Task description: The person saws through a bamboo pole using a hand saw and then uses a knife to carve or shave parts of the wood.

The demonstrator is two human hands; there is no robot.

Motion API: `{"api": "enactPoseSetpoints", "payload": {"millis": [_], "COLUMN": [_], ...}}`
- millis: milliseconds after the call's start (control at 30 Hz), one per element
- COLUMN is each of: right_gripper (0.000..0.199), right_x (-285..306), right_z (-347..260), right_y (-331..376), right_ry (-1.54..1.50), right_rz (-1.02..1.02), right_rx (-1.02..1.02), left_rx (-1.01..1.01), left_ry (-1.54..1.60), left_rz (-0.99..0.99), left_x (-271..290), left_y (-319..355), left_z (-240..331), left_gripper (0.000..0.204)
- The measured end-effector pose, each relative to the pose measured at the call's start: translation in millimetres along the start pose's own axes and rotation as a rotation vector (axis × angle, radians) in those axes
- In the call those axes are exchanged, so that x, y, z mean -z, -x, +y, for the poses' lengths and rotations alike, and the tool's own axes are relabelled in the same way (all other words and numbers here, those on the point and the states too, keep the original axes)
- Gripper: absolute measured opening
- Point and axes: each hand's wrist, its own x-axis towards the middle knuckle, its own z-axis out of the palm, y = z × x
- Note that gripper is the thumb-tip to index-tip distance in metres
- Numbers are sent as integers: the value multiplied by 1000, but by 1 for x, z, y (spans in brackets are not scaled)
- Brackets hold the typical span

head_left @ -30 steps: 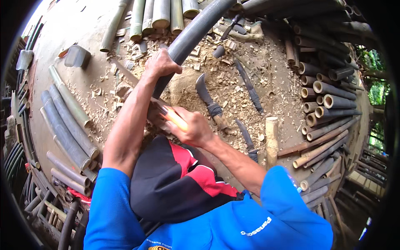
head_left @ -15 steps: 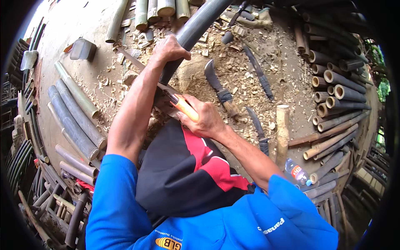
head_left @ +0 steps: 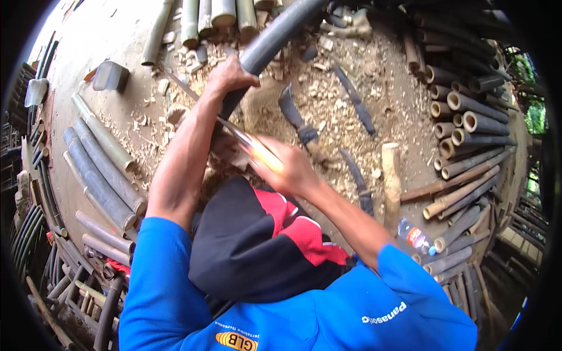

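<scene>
My left hand (head_left: 231, 76) is wrapped around a dark bamboo pole (head_left: 282, 36), which slants from the top of the view down toward my knees. In my right hand (head_left: 288, 168), blurred by motion, is the orange handle of a handsaw (head_left: 264, 154). Its narrow blade runs up and left across the pole's lower end, passing behind my left forearm. The contact between blade and pole is partly hidden by that arm. Beyond my right hand, a wide-bladed machete (head_left: 295, 114) lies on the ground among wood chips.
Two more long knives, one farther off (head_left: 356, 102) and one nearer (head_left: 355, 175), lie to the right. By them stands a pale wooden post (head_left: 391, 181), with a plastic bottle (head_left: 414, 236) close by. Cut bamboo tubes (head_left: 480, 124) are stacked at right; other bamboo lengths (head_left: 96, 172) lie left.
My right hand and the saw look more blurred, with the hand slightly shifted along the blade's line. My left hand keeps its hold on the pole. The whole view has shifted a little.
</scene>
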Motion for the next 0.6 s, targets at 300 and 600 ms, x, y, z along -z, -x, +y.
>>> {"api": "enactPoseSetpoints", "payload": {"millis": [300, 600], "right_gripper": [55, 56], "right_x": [91, 4], "right_z": [-7, -15], "right_y": [114, -1], "right_ry": [361, -115], "right_rz": [-152, 76], "right_rx": [163, -25], "left_rx": [24, -166], "left_ry": [-37, 106], "left_rz": [-101, 259], "left_x": [20, 144], "left_y": [13, 77], "left_z": [24, 71], "left_gripper": [87, 116]}}
